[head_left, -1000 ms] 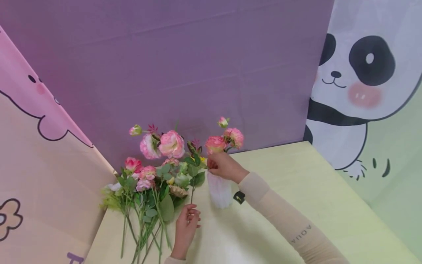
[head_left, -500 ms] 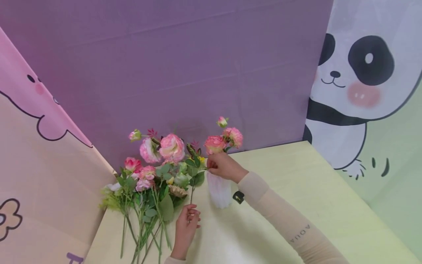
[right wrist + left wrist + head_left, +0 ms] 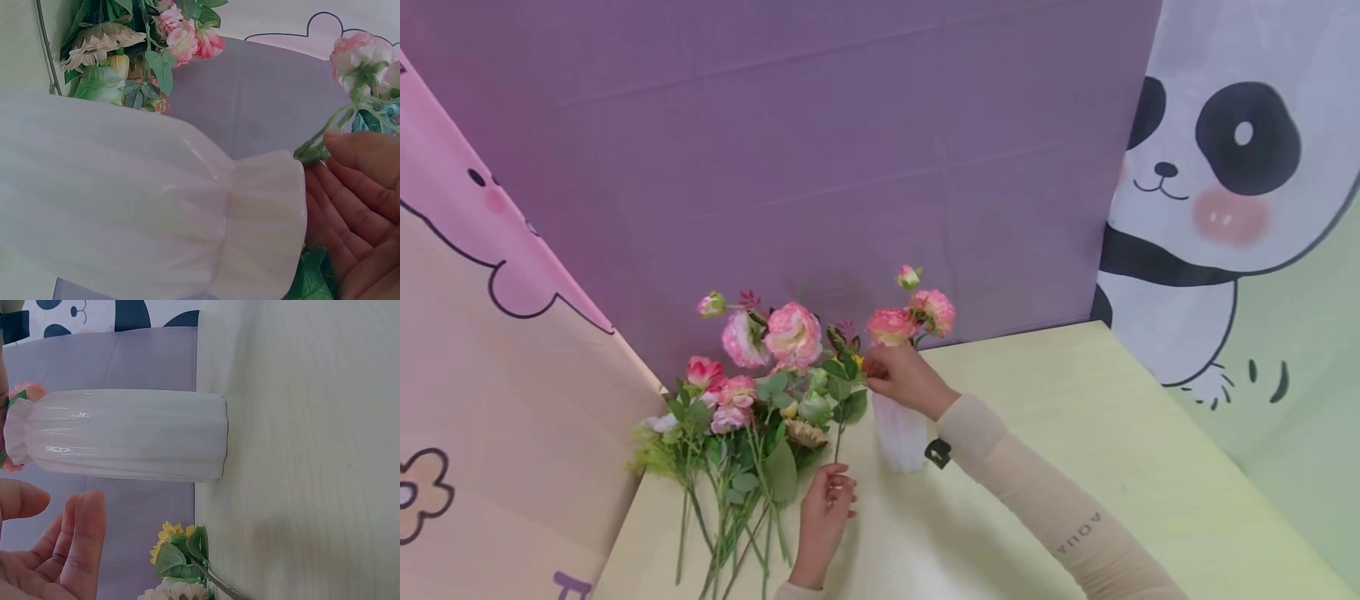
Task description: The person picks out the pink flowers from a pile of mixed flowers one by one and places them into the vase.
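So, small change only: over the last second the person's right hand (image 3: 913,379) has slid slightly left at the neck of the white vase (image 3: 898,437); the pink flowers (image 3: 891,327) standing in it haven't visibly moved. Probably a minor adjustment at the mouth, not a new flower going in. Vase is upright on the table (image 3: 1037,400), just right of the flower pile (image 3: 737,392). In the right wrist view, thumb and fingers sit at the rim beside a green stem (image 3: 344,117); can't tell whether they pinch it. Left hand (image 3: 826,508) hasn't visibly moved: in front of the vase, thumb and fingers parted, nothing held. Stem behind its fingertips in the head view looks like overlap. Arranging seems early, since most flowers lie in the pile.
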### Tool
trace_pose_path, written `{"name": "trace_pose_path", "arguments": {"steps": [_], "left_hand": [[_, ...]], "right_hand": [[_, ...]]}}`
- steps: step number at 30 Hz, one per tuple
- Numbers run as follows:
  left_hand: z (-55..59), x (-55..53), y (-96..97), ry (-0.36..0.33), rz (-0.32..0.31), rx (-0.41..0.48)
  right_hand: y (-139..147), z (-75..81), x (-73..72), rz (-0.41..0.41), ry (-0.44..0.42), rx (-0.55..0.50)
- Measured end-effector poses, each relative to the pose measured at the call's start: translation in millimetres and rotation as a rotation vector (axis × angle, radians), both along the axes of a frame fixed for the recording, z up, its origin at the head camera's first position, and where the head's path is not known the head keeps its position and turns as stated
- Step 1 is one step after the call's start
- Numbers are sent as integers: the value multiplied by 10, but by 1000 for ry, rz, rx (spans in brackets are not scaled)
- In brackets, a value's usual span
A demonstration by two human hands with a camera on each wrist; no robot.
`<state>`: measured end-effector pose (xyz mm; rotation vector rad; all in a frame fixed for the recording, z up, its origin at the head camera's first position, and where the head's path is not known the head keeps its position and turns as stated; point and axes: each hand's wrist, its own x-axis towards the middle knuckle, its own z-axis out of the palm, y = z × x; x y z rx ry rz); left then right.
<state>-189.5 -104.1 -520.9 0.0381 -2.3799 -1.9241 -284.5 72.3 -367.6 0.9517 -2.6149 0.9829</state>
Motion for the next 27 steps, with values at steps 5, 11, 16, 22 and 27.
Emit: {"name": "trace_pose_path", "arguments": {"steps": [5, 11, 16, 22, 27], "left_hand": [[96, 19, -52, 16, -12, -13], [-18, -73, -204, 32, 22, -34], [-51, -102, -339, 31, 35, -50], [-17, -134, -516, 22, 66, -100], [-4, -152, -634, 27, 134, -141]], "right_hand": [[-14, -18, 6, -22, 14, 7], [32, -30, 27, -32, -8, -41], [101, -42, 84, -15, -20, -114], [196, -88, 151, -30, -29, -193], [308, -114, 218, -40, -19, -276]]}}
